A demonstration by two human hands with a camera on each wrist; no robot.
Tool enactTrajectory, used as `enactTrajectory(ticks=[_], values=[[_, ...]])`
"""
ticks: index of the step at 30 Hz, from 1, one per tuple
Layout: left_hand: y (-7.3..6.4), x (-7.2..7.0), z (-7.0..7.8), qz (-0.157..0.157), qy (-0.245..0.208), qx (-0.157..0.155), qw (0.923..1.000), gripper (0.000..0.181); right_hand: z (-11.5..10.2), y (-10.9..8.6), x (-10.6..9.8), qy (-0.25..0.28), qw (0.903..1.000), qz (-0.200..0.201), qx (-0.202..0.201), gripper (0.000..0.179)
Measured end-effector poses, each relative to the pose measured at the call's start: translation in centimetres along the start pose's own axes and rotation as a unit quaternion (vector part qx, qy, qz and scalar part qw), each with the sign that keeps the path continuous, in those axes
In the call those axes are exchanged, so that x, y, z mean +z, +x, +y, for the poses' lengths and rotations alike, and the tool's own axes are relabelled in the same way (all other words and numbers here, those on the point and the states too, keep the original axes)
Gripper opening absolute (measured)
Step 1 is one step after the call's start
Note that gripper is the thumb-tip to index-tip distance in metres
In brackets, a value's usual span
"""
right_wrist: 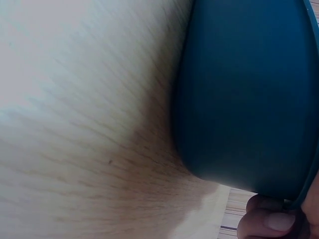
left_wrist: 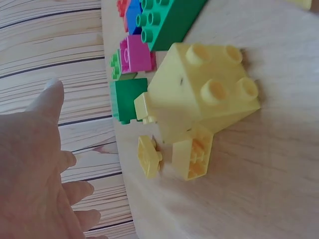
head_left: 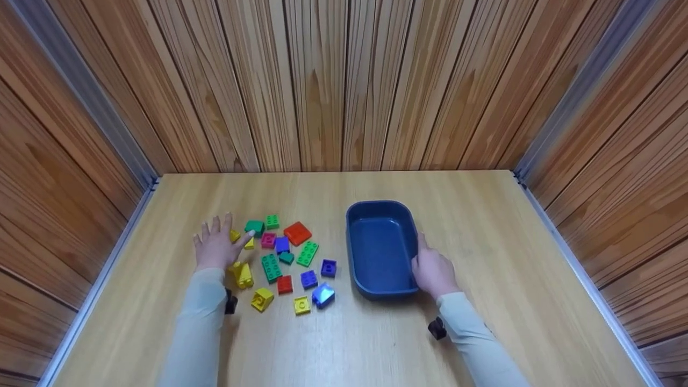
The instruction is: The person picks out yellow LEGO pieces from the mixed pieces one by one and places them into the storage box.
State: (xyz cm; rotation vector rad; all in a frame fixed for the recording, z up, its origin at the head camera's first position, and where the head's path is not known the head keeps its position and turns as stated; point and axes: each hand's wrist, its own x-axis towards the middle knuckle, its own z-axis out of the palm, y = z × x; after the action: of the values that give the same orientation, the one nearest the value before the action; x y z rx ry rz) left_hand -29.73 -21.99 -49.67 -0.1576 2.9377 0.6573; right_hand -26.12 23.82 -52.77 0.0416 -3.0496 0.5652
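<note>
My left hand (head_left: 216,248) hovers with spread fingers at the left side of a scatter of toy building bricks, partly over the yellow ones. In the left wrist view a large yellow brick (left_wrist: 199,89) lies near the hand, apart from its fingers. My right hand (head_left: 434,270) grips the right rim of an oblong dark blue tub (head_left: 380,247). Its index finger is stretched along the rim, while in the right wrist view other fingertips (right_wrist: 279,221) curl under the edge. No bricks show inside the tub.
Between the left hand and the tub lie several loose bricks, among them a flat red one (head_left: 298,233), a long green one (head_left: 271,267), a purple one (head_left: 329,268) and a shiny blue one (head_left: 323,295). Wood-plank walls (head_left: 333,86) enclose the table (head_left: 462,215) at the back and sides.
</note>
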Motion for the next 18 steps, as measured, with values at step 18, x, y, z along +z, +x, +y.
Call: enactTrajectory(ticks=[18], values=[[1.9, -0.9, -0.6, -0.026, -0.021, 0.003, 0.9994, 0.090, 0.1, 0.0, 0.1, -0.008, 0.9996, 0.025, -0.010, 0.063]])
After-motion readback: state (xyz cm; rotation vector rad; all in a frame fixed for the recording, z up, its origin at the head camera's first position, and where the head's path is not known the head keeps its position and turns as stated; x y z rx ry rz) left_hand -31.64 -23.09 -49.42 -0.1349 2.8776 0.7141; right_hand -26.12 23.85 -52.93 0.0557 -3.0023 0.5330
